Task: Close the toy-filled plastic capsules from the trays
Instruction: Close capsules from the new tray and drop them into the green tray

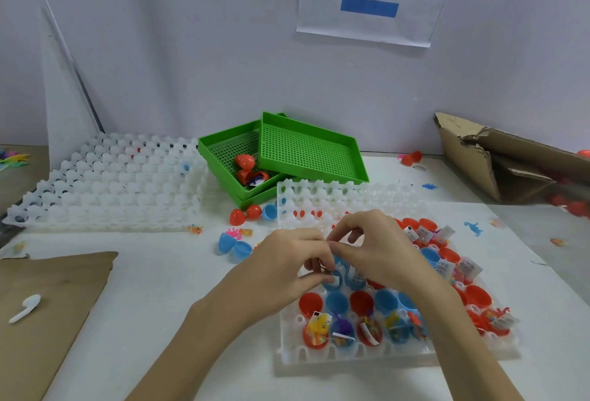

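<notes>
- While both hands work over the white tray (289, 354) at the table's near right, the main risk is a toy or its paper slip getting caught in the seam of the blue capsule (333, 279), which would keep the two halves from snapping together
- The left hand (287, 266) has its fingers curled around the capsule's left side, thumb pressed to the front; the right hand (367, 250) pinches at the top from the right. Whether the capsule rests in its cell or is lifted clear cannot be told
- A hard squeeze could, in my judgement, spring the capsule out of the grip or jog the tray, tipping the loose-filled open halves (343, 335) in the front row
- Stack of empty white trays (105, 183), far left of the table: cells look mostly vacant, with a few small coloured items that are too small to identify
- Green mesh baskets (306, 151), far centre: the lower one holds a closed red capsule and an open red one with a toy; the upper one sits skewed across it and appears empty
- Loose capsules (252, 212), red and blue, lie on the table between the baskets and the working tray
- Working tray: red and blue halves, many holding small toys and printed slips
- Torn cardboard box (498, 161), far right edge: contents mostly hidden; red capsules show beside it
</notes>
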